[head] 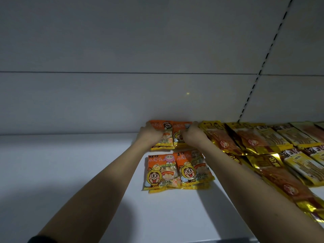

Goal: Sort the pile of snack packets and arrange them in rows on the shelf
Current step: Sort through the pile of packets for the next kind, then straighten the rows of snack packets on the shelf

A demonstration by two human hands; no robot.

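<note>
Both my hands are on the back orange packets (pixel 171 133) against the shelf (pixel 70 172) wall: left hand (pixel 150 135) and right hand (pixel 192 135) lie curled over them, long axes running front-to-back.

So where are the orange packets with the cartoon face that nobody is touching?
In the head view, the untouched orange packets lie on the white shelf just right of centre, between the two forearms, nearer than the pair under the hands, left of the gold packets.

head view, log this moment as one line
left hand: on back orange packets | right hand: same | front orange packets: placed | gold packets: rows at right
</note>
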